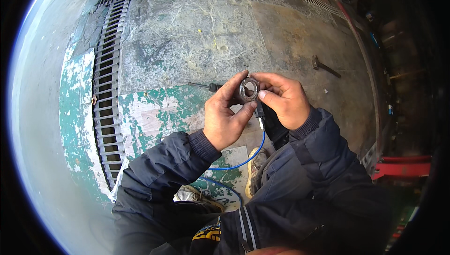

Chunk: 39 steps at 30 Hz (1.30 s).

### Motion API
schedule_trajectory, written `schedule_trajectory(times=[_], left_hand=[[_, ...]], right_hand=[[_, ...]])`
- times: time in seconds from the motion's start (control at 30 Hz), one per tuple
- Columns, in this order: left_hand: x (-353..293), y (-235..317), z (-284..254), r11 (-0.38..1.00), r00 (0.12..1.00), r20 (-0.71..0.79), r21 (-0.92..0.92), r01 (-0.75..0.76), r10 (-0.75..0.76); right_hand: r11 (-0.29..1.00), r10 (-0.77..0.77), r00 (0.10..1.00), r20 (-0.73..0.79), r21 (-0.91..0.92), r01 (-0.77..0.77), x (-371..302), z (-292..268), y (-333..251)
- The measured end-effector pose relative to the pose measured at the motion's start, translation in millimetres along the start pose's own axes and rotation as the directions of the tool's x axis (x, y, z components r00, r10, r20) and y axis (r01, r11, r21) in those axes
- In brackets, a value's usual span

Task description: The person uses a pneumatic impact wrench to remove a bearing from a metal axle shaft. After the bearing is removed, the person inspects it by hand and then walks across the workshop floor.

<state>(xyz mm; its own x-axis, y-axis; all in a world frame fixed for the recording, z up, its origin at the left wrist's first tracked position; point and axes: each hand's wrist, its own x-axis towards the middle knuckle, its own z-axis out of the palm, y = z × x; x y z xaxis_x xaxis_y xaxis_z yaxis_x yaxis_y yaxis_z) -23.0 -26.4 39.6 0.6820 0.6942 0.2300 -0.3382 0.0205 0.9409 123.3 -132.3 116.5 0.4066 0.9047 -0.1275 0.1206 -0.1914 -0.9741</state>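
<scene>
A dark, greasy metal ring that looks like a bearing [243, 95] is held up between my two hands, its round opening facing me. My left hand [222, 119] grips the ring's left side, with the thumb below and fingers above. From the other side, my right hand [288, 102] pinches it between thumb and curled fingers. Beneath the hands lies a black tool [214, 87] with a thin metal shaft pointing left; the hands partly hide its body. A blue hose [248, 159] with a metal fitting [261, 122] runs from it toward my feet.
A hammer [326, 66] lies on the stained floor to the right. Slotted drain grating [108, 86] runs along the left and far sides. Red metal arms [403, 167] stick out at the right edge. My shoes [254, 173] stand close below the hands.
</scene>
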Motion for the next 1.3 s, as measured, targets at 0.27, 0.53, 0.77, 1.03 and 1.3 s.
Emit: schedule_trajectory(times=[0.27,0.53,0.77,1.03,1.3], left_hand=[[-0.5,2.8,1.3,0.999,1.0,-0.008,-0.05,-0.006,0.006],[4.0,-2.2,-6.2,0.911,0.992,0.095,-0.395,0.119,-0.088],[5.2,1.2,-11.1,0.817,0.966,0.217,-0.525,0.237,-0.141],[4.9,5.1,-11.4,0.778,0.953,0.273,-0.567,0.272,-0.135],[4.5,9.2,-13.9,0.766,0.931,0.298,-0.542,0.346,-0.21]], right_hand=[[0.999,0.051,0.999,0.016,0.006,-0.051,1.9,-1.3,-2.5],[0.998,0.058,0.998,-0.031,-0.002,-0.058,1.2,0.4,-3.2],[0.999,0.049,0.997,-0.058,0.007,-0.049,-0.1,-0.7,-5.0],[0.999,0.039,0.997,-0.07,0.015,-0.038,-1.7,-4.1,-4.8],[0.998,0.04,0.998,-0.055,0.05,-0.037,-2.5,-5.3,-5.6]])
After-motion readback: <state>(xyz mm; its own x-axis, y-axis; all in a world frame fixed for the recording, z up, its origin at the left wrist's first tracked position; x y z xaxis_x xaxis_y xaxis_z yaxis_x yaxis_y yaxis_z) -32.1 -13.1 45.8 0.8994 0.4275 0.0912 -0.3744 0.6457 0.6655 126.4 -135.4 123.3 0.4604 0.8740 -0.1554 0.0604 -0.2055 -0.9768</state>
